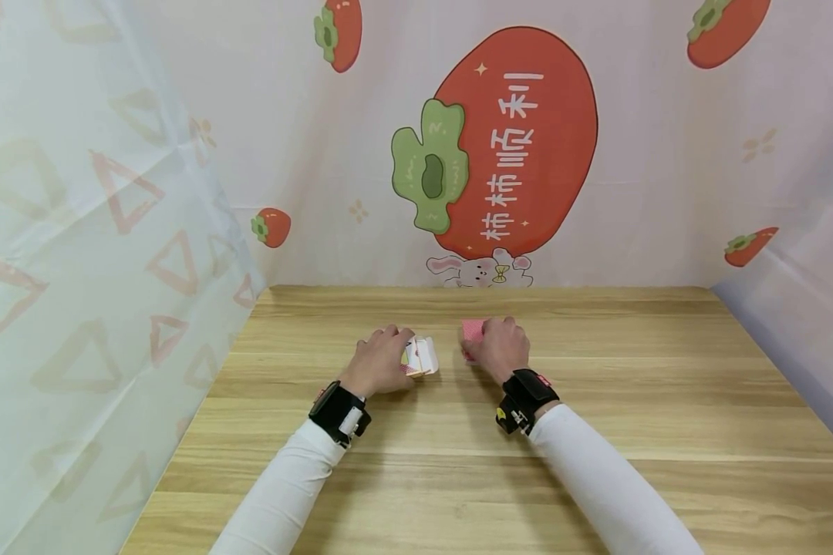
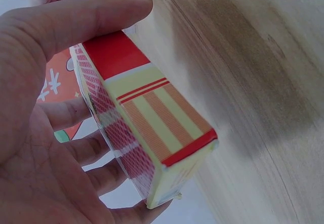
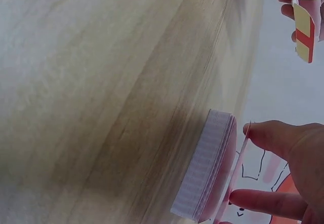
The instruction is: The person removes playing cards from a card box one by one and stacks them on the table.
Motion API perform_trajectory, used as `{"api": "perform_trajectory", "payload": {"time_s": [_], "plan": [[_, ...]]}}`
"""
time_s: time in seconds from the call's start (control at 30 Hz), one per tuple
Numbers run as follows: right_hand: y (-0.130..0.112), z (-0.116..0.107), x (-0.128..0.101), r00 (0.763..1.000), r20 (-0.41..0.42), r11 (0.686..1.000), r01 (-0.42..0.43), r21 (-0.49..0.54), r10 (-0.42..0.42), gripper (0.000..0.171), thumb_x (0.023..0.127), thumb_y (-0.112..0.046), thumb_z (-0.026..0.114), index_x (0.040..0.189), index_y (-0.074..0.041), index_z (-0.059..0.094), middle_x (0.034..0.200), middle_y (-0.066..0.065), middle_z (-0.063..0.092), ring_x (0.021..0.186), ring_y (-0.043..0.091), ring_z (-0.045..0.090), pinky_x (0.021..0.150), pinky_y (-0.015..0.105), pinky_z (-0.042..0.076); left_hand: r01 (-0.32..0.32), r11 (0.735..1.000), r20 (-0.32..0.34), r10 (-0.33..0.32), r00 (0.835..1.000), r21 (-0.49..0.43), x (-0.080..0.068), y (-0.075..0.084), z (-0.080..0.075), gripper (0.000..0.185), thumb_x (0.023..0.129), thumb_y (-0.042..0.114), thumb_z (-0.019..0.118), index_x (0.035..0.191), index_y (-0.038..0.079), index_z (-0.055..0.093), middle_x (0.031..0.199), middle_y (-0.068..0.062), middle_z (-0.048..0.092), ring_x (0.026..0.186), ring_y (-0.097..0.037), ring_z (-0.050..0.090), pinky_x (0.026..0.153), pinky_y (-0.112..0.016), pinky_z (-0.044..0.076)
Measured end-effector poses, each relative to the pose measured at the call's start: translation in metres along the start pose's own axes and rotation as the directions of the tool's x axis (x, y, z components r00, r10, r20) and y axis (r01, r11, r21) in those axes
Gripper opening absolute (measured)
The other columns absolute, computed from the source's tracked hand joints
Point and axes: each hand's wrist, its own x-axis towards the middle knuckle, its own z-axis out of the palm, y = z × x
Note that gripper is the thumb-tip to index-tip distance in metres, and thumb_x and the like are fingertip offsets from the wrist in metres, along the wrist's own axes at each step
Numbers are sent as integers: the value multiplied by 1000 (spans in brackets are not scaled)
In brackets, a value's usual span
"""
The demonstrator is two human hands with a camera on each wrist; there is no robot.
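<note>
- Left hand point(image 1: 378, 361) grips the red-and-cream striped cardboard card box point(image 2: 152, 127), held just above the wooden table point(image 1: 597, 432).
- Right hand point(image 1: 500, 347) pinches one card off the red-backed card deck point(image 3: 207, 176) lying on the table, I think.
- Step, as I read it: cards are out of the box. Next needs a clean single-card lift.

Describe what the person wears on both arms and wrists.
Both arms are covered by long, close-fitting white sleeves, the left and the right, ending at the wrists. Each wrist carries a black strapped camera unit: the left one shows a white or silver block on its side, the right one has a small yellow mark and a pink-red edge. Left hand and right hand are bare, without gloves.
</note>
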Motion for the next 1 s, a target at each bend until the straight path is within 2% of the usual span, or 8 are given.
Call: {"api": "perform_trajectory", "payload": {"time_s": [0.4,0.57,1.0], "plan": [[-3,1,1,999,29,999,-12,-46,13,45,82,-45,81,72,-3,68,81,18,62,70,31,60,60,43,53,4,1000,7,-4,1000,9,0,-1,1,75,70,26,91,135,10,59,121,-14,60,108,-33,58,86,-60,46],[-2,3,2,999,37,999,-20,-43,22,44,81,-45,82,73,-4,68,80,17,61,69,31,60,59,42,53,7,1000,11,-7,1000,3,0,-1,1,74,70,25,91,135,10,60,121,-13,60,106,-32,57,86,-59,46],[-2,8,4,1000,24,998,5,-58,-4,46,79,-44,83,80,-1,68,80,17,59,67,31,59,57,44,53,16,1000,24,-16,1000,6,0,-3,2,77,70,27,91,139,10,58,129,-17,59,115,-36,56,89,-62,45]]}}
